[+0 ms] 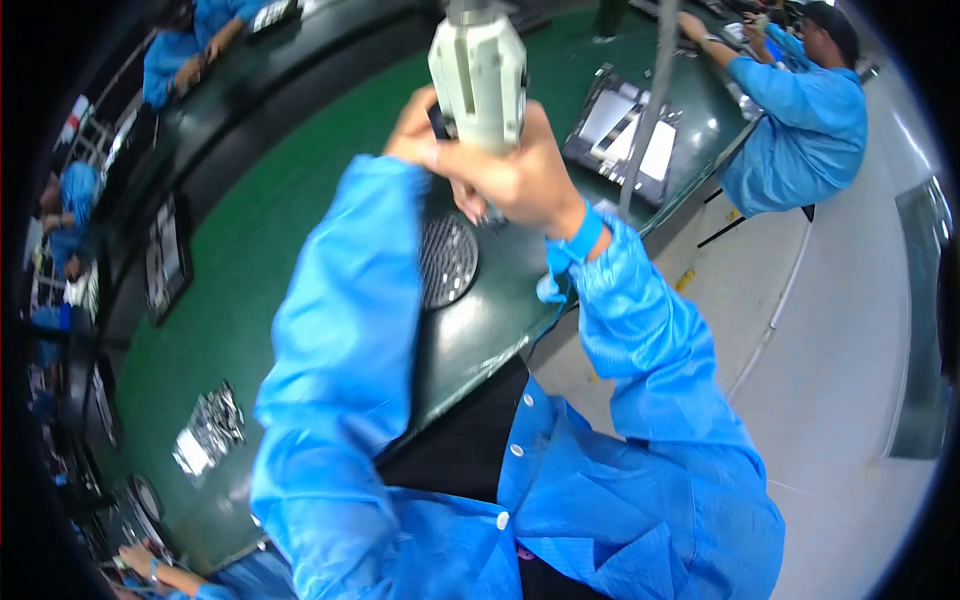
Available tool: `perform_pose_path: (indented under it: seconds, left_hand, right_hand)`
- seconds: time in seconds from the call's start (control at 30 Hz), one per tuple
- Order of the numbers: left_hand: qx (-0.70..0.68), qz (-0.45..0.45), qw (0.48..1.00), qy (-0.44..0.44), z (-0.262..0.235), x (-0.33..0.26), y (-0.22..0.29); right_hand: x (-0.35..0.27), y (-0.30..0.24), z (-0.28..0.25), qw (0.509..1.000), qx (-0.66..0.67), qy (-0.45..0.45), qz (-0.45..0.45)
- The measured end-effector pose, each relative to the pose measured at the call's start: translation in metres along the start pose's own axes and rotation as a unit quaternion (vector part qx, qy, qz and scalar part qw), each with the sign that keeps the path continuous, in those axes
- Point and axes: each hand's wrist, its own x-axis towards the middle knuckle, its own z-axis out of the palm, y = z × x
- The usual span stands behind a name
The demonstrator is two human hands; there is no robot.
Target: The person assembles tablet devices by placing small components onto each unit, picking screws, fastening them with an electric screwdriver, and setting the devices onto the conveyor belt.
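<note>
A cream-coloured electric screwdriver hangs upright in front of me, its top end running out of the picture. My right hand is wrapped round its lower body, with a blue wrist strap at the cuff. From the other side my left hand closes on the tool too, beside a dark part on its side. A small metallic tip shows blurred beneath the fingers. Just below my hands, a round black dish with a shiny gridded surface lies on the table, partly covered by my left sleeve.
Flat device parts lie at the right of the green table, behind a grey pole. A clear bag of small parts lies at the left. Co-workers in blue sit around, one at the far right. A dark panel stands at the left.
</note>
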Motion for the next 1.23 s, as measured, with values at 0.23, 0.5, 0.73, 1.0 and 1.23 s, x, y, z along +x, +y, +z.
perform_pose_path:
  seconds: [0.23, 0.5, 0.73, 1.0, 1.23]
  left_hand:
    - [0.176, -0.064, 0.982, -0.015, 0.102, 0.119, -0.022]
    - [0.321, -0.230, 0.904, 0.162, 0.086, 0.167, -0.087]
    - [0.297, -0.060, 0.874, 0.380, 0.027, 0.014, 0.062]
    - [0.191, -0.173, 0.713, 0.652, 0.153, -0.276, 0.150]
    - [0.432, -0.460, 0.557, 0.540, 0.198, -0.270, 0.176]
  right_hand:
    - [-0.040, -0.043, -0.065, 0.983, -0.116, 0.140, 0.036]
    - [-0.050, -0.061, -0.063, 0.981, -0.114, 0.151, 0.033]
    - [-0.050, -0.038, -0.054, 0.982, -0.110, 0.152, 0.018]
    - [-0.006, -0.010, 0.024, 0.998, 0.026, 0.033, 0.045]
    - [0.022, -0.004, 0.087, 0.991, 0.089, -0.079, 0.067]
